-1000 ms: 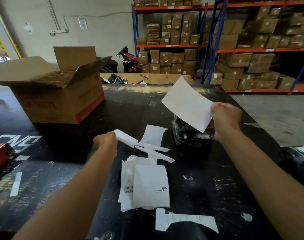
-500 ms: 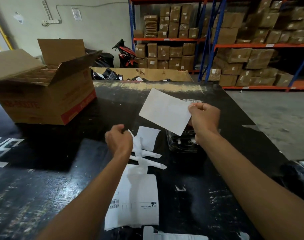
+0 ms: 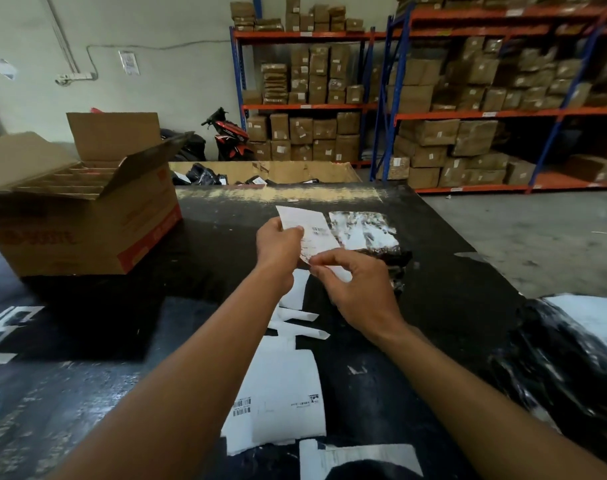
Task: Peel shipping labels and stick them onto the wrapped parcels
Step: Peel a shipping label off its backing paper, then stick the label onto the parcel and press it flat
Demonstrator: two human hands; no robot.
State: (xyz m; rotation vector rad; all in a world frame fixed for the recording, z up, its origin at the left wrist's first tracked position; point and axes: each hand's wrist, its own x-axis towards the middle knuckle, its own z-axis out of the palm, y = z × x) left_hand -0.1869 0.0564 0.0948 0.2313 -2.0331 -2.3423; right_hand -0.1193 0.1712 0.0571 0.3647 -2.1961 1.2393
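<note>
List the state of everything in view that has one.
shipping label, printed side up, pinched by both hands
left hand, pinches the label's left edge
right hand, pinches the label's near end
wrapped parcel, lying on the table beside the label
cardboard box, flaps open
label stack, flat on the table

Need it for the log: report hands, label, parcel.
Left hand pinches top edge of white printed shipping label, right hand its bottom corner. Label held at left edge of shiny black wrapped parcel. Loose white paper strips lie on black table nearby.
</note>
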